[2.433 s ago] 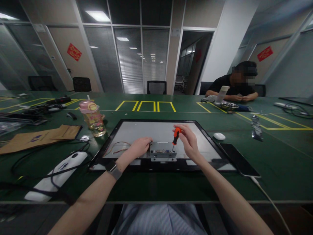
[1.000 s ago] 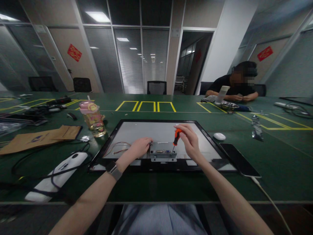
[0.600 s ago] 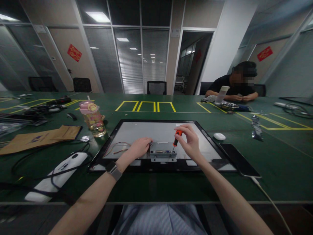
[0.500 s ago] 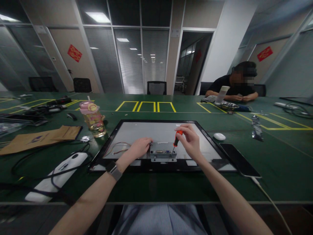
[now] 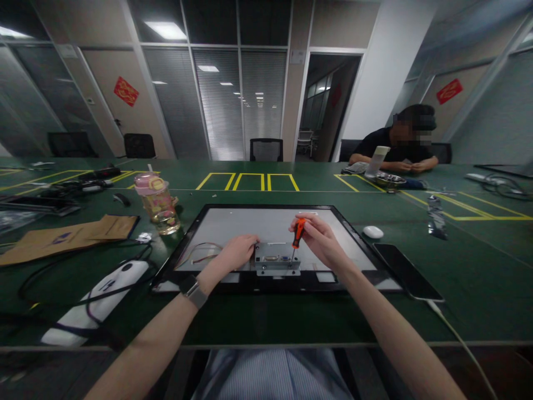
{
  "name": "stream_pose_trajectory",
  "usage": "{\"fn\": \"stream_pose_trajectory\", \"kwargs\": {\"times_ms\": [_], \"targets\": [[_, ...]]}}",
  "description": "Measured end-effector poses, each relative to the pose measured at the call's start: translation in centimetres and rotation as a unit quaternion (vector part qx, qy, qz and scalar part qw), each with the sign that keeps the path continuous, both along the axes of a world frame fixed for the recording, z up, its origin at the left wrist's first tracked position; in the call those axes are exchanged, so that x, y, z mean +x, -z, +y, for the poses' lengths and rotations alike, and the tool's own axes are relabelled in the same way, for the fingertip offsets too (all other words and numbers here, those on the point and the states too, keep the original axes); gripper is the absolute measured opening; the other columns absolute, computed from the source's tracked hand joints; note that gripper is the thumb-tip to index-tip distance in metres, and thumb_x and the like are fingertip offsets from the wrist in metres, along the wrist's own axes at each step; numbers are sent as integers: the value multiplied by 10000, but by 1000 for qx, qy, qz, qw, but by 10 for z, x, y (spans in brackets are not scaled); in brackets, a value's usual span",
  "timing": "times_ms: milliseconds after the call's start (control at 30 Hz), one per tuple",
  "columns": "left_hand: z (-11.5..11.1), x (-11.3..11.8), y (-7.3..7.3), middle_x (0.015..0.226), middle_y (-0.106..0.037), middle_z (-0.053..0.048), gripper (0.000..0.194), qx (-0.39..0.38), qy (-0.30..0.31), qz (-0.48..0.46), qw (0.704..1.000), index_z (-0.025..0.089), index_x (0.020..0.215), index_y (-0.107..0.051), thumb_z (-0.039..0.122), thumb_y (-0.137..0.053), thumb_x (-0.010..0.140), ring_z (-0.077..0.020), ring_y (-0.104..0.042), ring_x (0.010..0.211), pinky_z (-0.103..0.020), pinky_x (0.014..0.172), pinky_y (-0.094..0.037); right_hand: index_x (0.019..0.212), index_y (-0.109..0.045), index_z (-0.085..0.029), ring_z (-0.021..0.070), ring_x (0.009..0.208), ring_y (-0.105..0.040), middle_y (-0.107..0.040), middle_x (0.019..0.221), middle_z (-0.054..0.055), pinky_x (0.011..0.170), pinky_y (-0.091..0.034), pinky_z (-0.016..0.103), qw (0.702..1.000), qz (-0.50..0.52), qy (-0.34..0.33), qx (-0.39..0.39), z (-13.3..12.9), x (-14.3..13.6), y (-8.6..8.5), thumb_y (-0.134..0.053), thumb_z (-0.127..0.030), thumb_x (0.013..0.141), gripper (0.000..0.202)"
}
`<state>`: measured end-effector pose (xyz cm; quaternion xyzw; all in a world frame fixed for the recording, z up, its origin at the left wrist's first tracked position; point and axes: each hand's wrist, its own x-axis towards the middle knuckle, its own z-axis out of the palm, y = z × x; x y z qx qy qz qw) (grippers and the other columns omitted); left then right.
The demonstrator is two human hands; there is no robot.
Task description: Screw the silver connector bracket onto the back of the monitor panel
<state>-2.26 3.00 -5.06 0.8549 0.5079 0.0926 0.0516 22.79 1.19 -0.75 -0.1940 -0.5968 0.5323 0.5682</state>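
Observation:
A flat display panel point(image 5: 241, 222) with a black frame lies back side up on the table in front of me. On its near edge sits a grey metal connector box point(image 5: 270, 265) with video ports facing me. My left hand point(image 5: 239, 251) grips the left end of this box, its fingertips partly hidden behind it. My right hand point(image 5: 322, 239) holds an orange and black screwdriver point(image 5: 298, 232) by the handle. The shaft points down, its tip at the right part of the box's front. Thin wires point(image 5: 204, 253) lie on the panel left of the box.
Right of the panel lie a smartphone point(image 5: 406, 269) with a cable and a white earbud case point(image 5: 373, 232). To the left are a power strip point(image 5: 97, 303), a paper bag point(image 5: 69, 236) and a pink-lidded bottle point(image 5: 160, 208). A person point(image 5: 395, 144) sits across at the right.
My right hand has shifted its fingers round the screwdriver handle, which now stands more upright. My left hand stays on the connector box.

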Motion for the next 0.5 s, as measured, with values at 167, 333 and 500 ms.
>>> {"fn": "stream_pose_trajectory", "kwargs": {"times_ms": [167, 333, 500], "targets": [[-1, 1, -1, 1198, -672, -86, 330, -4, -11, 7, 1000, 190, 1184, -592, 127, -400, 924, -231, -636, 1098, -343, 958, -477, 871, -717, -265, 173, 920, -651, -671, 973, 16, 942, -494, 358, 999, 31, -12, -5, -1, -2, -1, -706, -406, 826, 149], [2, 0, 2, 1178, -677, -90, 329, 2, -1, 2, 1000, 191, 1184, -591, 130, -399, 924, -234, -644, 1074, -352, 939, -485, 892, -710, -274, 169, 838, -655, -654, 971, 20, 873, -530, 369, 1000, 8, 4, -12, -1, -1, -1, -707, -416, 821, 159], [3, -1, 4, 1168, -681, -100, 321, 4, -1, 2, 1000, 179, 1181, -592, 135, -400, 927, -241, -650, 1062, -358, 929, -489, 878, -691, -266, 189, 873, -662, -652, 1057, 40, 884, -526, 407, 1000, 4, 1, -7, -2, 0, -2, -655, -449, 852, 188]]}}
